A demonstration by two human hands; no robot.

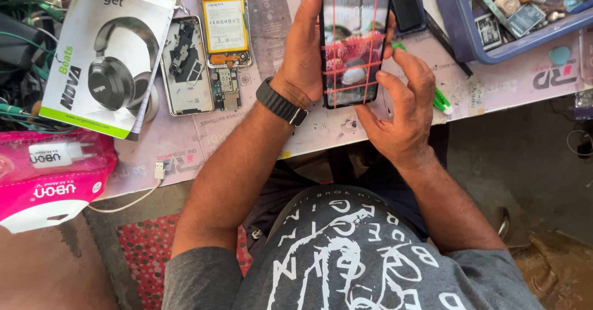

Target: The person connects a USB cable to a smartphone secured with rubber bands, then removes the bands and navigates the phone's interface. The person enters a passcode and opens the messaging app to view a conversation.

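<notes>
My left hand [304, 50] grips a black smartphone [354, 44] by its left edge and holds it upright over the workbench. Thin red rubber bands cross the lit screen, which shows a colourful picture. My right hand [401, 109] is at the phone's lower right corner, its fingertips touching the screen and edge. A dark watch band sits on my left wrist.
On the pale bench [259, 131] lie an opened phone with a yellow battery [225, 23], a separate phone back shell [186, 66], a headphone box [102, 54], pink charger packets [52, 180], a green tool [440, 100] and a blue tray [494, 20] of small parts. Tangled cables lie far left.
</notes>
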